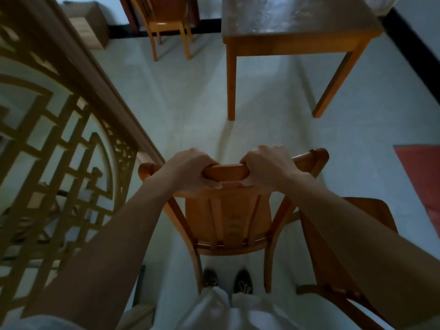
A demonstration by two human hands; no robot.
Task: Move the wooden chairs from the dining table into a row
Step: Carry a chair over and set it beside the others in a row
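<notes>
Pale tiled floor (190, 103), wooden bench (297, 41) ahead, lattice screen (59, 144) on our left. We grip a wooden chair (231, 220) just before our feet: left hand (190, 170) and right hand (269, 165), fingers (204, 160) clenched round its top rail

The top edge cuts off the backrest of the far orange wooden chair (166, 27) and part of the brown wooden bench (297, 42). The right forearm (357, 225) hides much of a dark wooden chair (328, 253).
</notes>
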